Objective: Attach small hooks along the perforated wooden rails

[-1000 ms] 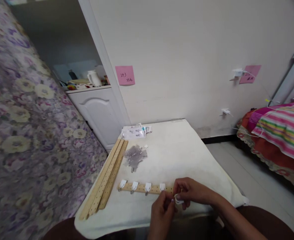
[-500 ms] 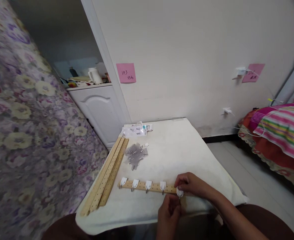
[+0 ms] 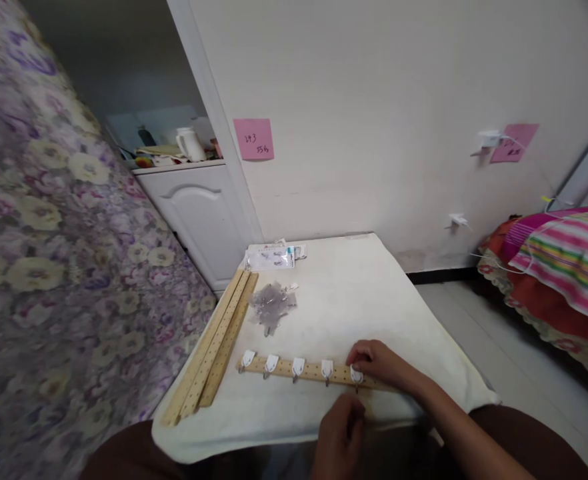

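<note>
A narrow wooden strip (image 3: 311, 370) with rows of small holes lies across the front of the table. Several white adhesive hooks with metal hook ends are spaced along it. My right hand (image 3: 381, 363) is closed at the rightmost white hook (image 3: 357, 375), its thumb and fingers on the upper part, and covers the strip's right end. Just below that hook, at the table's front edge, is my left hand (image 3: 340, 430). Its fingers are curled, apart from the hook, and whatever they may hold is hidden.
Longer perforated wooden strips (image 3: 214, 347) lie along the table's left side. Beside them is a pile of small clear plastic packets (image 3: 273, 303). Hook packaging (image 3: 271, 257) lies at the back left corner. A floral curtain (image 3: 89, 253) hangs at left; a bed (image 3: 564, 267) stands at right.
My left hand has come away from the rightmost hook's lower end and sits slightly lower. My right hand stays at that hook, which has shifted a little up. The view has tilted slightly.
</note>
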Motion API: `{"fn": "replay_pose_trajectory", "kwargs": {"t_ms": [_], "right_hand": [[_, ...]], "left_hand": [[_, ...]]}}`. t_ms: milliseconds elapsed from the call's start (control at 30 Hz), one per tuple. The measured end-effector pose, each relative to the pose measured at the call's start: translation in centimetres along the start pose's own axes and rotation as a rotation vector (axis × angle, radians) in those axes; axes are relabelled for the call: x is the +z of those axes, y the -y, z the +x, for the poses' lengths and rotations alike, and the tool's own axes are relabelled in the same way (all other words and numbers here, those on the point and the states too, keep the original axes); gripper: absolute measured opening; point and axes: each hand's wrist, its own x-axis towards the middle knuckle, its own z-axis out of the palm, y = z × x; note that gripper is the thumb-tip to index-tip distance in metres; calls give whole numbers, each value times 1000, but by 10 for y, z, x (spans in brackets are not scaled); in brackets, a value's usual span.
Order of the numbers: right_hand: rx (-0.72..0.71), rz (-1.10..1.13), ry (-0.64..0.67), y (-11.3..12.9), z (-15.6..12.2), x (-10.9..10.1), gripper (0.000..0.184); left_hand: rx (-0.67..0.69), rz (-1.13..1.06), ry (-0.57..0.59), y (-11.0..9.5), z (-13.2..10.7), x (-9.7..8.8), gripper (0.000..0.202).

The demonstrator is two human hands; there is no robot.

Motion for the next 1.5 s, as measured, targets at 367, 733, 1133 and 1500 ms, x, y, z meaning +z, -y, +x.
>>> {"fn": "replay_pose_trajectory", "kwargs": {"t_ms": [367,733,1133,1500], "right_hand": [[29,-13,14,-3,2,1,23],[36,-21,1,-5,-1,0,24],[31,-26,2,-5,0,-1,25],[36,-23,4,-7,-1,-1,24]], "left_hand": [[181,219,-40,22,-1,-3,30],[196,281,-65,28,-4,4,36],[171,386,-24,34,1,6,54],[75,352,-6,14,8,-1,51]]}}
